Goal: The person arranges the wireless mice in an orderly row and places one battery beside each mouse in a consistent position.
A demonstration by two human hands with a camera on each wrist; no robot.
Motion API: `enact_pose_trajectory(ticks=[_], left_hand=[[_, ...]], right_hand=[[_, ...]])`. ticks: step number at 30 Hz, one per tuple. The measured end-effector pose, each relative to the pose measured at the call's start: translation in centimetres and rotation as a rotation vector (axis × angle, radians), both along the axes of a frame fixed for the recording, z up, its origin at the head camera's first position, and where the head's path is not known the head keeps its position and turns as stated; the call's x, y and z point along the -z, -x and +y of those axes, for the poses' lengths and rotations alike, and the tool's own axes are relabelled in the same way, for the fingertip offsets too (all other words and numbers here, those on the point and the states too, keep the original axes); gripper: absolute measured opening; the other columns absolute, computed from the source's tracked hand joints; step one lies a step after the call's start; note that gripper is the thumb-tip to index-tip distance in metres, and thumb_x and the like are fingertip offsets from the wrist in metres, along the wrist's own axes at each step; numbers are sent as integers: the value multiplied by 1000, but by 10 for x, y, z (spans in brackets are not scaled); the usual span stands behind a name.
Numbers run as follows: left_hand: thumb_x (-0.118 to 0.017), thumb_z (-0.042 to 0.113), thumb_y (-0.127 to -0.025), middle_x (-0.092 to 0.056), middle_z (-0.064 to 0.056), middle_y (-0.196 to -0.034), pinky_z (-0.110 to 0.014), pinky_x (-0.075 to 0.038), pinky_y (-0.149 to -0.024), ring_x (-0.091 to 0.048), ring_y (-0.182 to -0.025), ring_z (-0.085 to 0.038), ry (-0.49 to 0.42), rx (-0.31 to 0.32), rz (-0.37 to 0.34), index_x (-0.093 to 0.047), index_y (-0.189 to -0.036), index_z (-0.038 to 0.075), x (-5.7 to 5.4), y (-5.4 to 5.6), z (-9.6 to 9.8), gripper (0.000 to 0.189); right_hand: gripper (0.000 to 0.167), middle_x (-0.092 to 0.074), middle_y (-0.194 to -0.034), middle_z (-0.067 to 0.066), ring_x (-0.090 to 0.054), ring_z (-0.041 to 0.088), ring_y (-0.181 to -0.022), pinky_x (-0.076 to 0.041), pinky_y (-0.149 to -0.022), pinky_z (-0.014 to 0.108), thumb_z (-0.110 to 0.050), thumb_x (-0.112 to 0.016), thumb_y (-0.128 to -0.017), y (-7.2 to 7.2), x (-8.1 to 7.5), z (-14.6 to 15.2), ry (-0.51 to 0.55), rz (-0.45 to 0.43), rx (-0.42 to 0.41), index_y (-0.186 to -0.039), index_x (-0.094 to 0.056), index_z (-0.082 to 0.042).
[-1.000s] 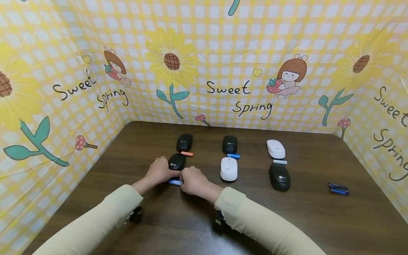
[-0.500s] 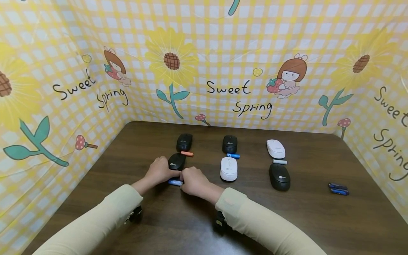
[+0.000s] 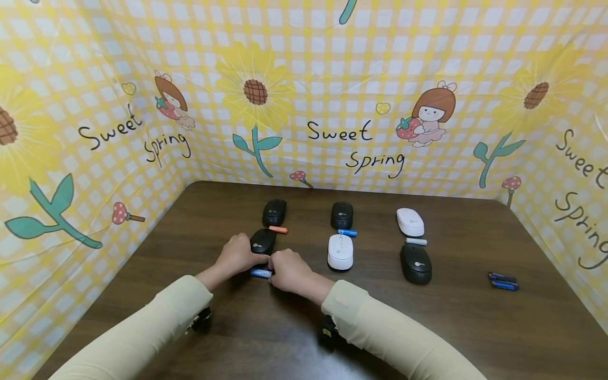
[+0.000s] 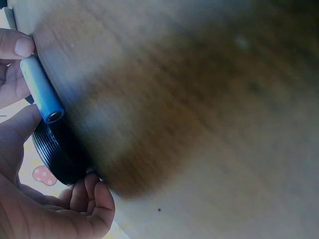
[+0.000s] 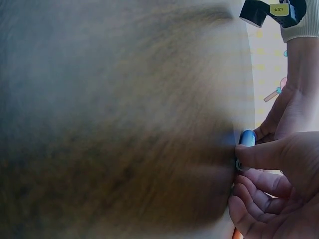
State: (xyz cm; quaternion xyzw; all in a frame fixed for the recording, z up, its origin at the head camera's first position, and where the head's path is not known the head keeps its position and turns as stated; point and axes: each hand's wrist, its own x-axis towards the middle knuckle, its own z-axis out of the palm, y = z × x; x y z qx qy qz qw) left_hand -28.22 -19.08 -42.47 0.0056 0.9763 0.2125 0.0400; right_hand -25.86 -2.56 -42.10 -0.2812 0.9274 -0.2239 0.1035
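Observation:
At the near end of the left column, my left hand [image 3: 236,257] grips a black computer mouse [image 3: 263,241], fingers curled at its far-left side and thumb along its near end. A blue battery [image 3: 260,273] lies crosswise just in front of that mouse. The right hand [image 3: 288,270] pinches the battery's right end between thumb and forefinger, its other fingers curled. Up close in the left wrist view, the battery [image 4: 42,89] sits against the ribbed end of the mouse [image 4: 57,154], with the left thumb touching it. The right wrist view shows the right thumb [image 5: 261,154] over the battery's end.
Behind lie a black mouse [image 3: 274,212] and an orange battery [image 3: 278,229]. The middle column has a black mouse [image 3: 342,215], blue battery [image 3: 347,232] and white mouse [image 3: 340,252]. Rightward are a white mouse [image 3: 410,221], white battery [image 3: 416,241], black mouse [image 3: 416,264] and dark-blue batteries [image 3: 503,281].

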Motion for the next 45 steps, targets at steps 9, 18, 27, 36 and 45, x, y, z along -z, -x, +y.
enact_pose_trajectory(ticks=[9,18,27,36,45], left_hand=[[-80,42,-75,-55,-23,-96,-47,-49,-76,-56,-85,-32,-4,0,0,-53,-109,-15,0,0,0,72],[-80,43,-75,-56,-21,-95,-46,-49,-74,-55,-83,-31,5,0,5,-54,-107,-14,1,1,0,71],[-81,44,-73,-56,-21,-93,-46,-49,-73,-55,-82,-31,2,5,18,-55,-104,-14,0,0,0,70],[-81,43,-75,-55,-22,-97,-46,-49,-75,-55,-85,-32,1,-14,-11,-53,-110,-14,-1,1,2,73],[-81,45,-75,-55,-22,-99,-46,-49,-76,-55,-84,-31,-4,-14,-34,-52,-113,-13,-1,1,1,75]], right_hand=[[8,-59,-73,-4,-54,11,-64,-45,-58,25,-14,-78,-83,0,0,0,-1,9,-14,-84,-71,-9],[9,-58,-71,-4,-53,11,-63,-45,-58,24,-14,-78,-82,0,-1,1,-2,14,-25,-83,-71,-9],[11,-58,-70,-5,-53,11,-63,-44,-58,25,-16,-80,-81,0,-2,2,-5,9,-33,-81,-70,-10],[7,-61,-72,-7,-54,11,-62,-44,-56,25,-16,-80,-81,-2,-7,14,19,-49,-17,-83,-74,-12],[34,-69,-99,6,-63,13,-82,-52,-71,30,-21,-79,-83,-5,-24,41,45,-61,47,-110,-71,-4]])
